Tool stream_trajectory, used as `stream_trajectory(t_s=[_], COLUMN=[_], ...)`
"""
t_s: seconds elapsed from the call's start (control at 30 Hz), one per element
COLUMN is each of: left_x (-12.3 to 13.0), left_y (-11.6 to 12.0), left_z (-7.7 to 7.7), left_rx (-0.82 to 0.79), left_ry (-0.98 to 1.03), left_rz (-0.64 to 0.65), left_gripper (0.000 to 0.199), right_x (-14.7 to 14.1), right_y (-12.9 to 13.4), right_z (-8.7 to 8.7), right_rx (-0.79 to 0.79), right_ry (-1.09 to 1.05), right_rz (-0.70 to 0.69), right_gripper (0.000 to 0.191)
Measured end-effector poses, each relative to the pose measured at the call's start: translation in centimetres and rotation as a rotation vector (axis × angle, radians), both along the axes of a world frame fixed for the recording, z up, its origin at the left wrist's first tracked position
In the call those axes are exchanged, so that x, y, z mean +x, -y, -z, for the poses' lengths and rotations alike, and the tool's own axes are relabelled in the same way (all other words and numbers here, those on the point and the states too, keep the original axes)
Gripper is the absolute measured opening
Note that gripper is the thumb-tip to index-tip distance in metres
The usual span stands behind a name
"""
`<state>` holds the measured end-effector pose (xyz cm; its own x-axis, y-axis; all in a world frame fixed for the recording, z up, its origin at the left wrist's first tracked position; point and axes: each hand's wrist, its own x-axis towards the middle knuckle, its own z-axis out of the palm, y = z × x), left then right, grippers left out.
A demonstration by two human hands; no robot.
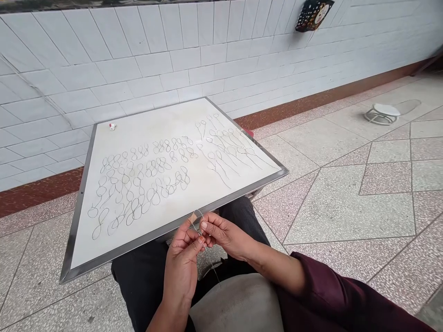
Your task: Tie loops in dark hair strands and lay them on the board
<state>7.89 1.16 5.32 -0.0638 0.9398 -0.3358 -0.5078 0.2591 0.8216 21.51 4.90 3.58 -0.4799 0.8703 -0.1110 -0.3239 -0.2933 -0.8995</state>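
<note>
A thin wire (212, 263) is held between both hands, in front of the table's near edge. It forms a loop above the fingertips, and its straight tail hangs down over the lap. My left hand (185, 251) pinches it from the left, thumb against fingers. My right hand (219, 233) pinches it from the right, its fingertips close to the left ones. On the white table (148, 124), rows of wires twisted into figure-eight shapes (155, 196) lie at the left and middle. Several wires with one small loop and long tails (221, 163) lie at the right.
A small red and white object (112, 126) sits at the table's far left corner. The table has a grey metal rim and stands by a white tiled wall (138, 74). A low round stool (382, 114) is on the floor at the right; a dark patterned bag (313, 16) hangs above.
</note>
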Motion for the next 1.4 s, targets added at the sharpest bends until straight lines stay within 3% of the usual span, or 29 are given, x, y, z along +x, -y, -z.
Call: stream_trajectory(t_s=[0.6, 1.2, 1.4], left_x=[-0.02, 0.03, -0.45], left_y=[0.17, 0.39, 0.32], left_z=[0.4, 0.28, 0.24], left_rx=[0.011, 0.047, 0.076], left_ry=[-0.038, -0.141, -0.196], left_rz=[0.028, -0.009, -0.1], left_gripper=[0.053, 0.054, 0.054], right_x=[0.37, 0.58, 0.63], right_y=[-0.06, 0.06, 0.43], right_z=[0.2, -0.09, 0.23], right_rx=[0.092, 0.092, 0.27], right_ry=[0.031, 0.045, 0.206], right_rz=[-0.091, -0.047, -0.002], right_gripper=[0.047, 0.049, 0.036])
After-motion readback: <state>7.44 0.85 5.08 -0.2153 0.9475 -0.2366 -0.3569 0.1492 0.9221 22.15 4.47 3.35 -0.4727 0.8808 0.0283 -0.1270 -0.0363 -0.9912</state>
